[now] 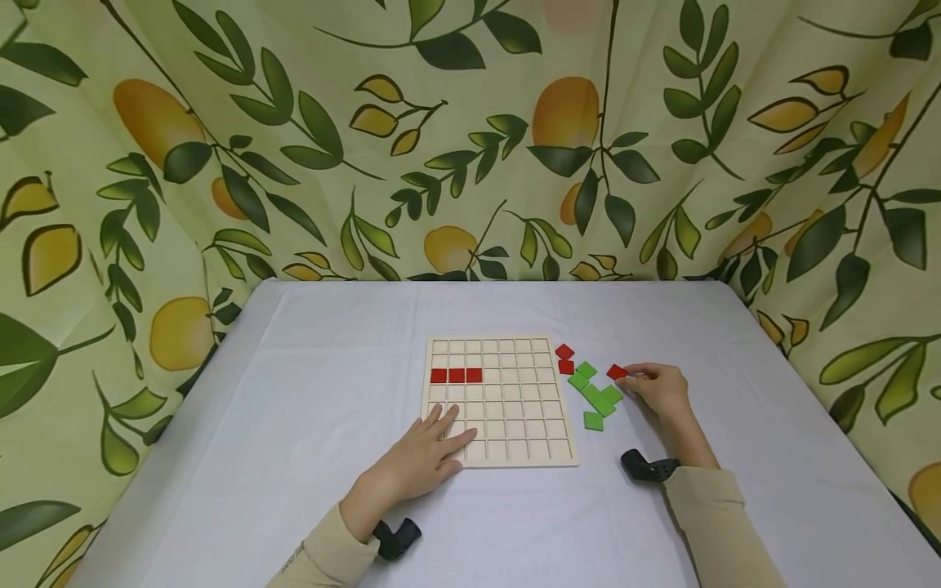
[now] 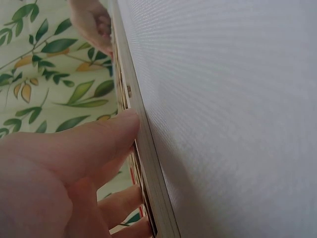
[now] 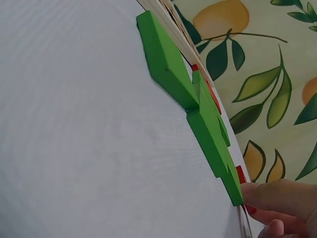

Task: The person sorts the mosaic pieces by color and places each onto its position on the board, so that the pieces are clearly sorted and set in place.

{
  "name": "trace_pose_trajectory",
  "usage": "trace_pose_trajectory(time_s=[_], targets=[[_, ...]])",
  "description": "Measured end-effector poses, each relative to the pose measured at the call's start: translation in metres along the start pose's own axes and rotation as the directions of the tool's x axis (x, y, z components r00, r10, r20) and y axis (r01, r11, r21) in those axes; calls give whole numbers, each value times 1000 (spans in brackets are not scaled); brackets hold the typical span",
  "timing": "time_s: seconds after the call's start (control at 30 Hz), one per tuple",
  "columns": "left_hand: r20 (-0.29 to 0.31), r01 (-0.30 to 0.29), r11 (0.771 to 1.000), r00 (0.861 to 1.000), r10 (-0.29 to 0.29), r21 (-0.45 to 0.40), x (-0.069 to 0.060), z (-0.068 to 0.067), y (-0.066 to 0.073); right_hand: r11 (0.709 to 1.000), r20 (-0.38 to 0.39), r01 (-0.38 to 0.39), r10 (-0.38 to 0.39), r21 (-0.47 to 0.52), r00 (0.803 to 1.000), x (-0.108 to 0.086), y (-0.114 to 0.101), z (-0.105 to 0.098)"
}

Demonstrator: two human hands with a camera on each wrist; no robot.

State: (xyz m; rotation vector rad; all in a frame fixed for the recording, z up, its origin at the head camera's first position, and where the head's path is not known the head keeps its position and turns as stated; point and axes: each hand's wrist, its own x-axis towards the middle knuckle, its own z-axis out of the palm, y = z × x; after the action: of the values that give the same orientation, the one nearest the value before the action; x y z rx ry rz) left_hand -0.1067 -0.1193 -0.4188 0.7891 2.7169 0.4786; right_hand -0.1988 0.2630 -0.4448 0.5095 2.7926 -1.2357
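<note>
A pale wooden grid board (image 1: 515,408) lies on the table, with three red square tiles (image 1: 457,376) side by side in one of its rows. My left hand (image 1: 415,457) rests on the board's near left corner, fingers spread; in the left wrist view the thumb (image 2: 106,139) touches the board's edge (image 2: 143,134). Right of the board, my right hand (image 1: 662,392) pinches a red tile (image 1: 616,372) between thumb and index finger. In the right wrist view its fingertips (image 3: 262,196) are partly hidden behind the green tiles (image 3: 168,64).
Several loose green tiles (image 1: 594,398) lie between the board and the right hand. Two more red tiles (image 1: 565,359) sit by the board's upper right edge. White cloth (image 1: 331,351) covers the table, and a leaf-and-fruit patterned curtain (image 1: 470,163) surrounds it.
</note>
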Motion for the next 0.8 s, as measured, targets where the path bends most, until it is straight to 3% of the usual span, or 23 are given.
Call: trace_pose_trajectory(time_s=[0.8], targets=[[4, 10, 1000, 1000, -10, -5, 1, -1, 2, 998, 7, 62, -62, -1, 998, -5, -21, 7]])
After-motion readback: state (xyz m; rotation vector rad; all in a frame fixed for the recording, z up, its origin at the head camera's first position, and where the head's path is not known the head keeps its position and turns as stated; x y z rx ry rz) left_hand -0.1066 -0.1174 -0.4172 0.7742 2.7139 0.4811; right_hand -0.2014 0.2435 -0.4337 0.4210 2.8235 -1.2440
